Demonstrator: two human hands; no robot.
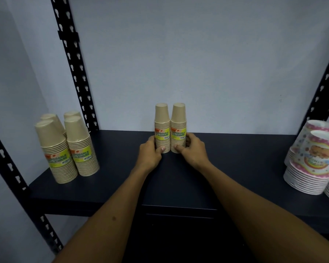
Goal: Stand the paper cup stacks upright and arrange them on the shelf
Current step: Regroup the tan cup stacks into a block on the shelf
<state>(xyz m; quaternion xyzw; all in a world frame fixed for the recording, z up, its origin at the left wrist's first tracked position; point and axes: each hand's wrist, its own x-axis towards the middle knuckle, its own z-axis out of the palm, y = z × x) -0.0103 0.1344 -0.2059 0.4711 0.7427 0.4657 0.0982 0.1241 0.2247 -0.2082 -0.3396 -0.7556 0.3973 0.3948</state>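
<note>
Nearest, left hand point(150, 151) curled round the left stack point(162, 128), right hand point(192, 149) round the right stack point(178, 128), thumbs pressed low on the fronts. Both upright, sides touching, mid-shelf point(235, 158) by the back wall. Probably only squaring up left.

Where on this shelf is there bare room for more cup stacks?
Bare shelf lies between the right hand and the patterned bowl stacks, and between the left hand and the four tan cup stacks. The far left and far right are crowded; the middle holds the two gripped stacks.
</note>
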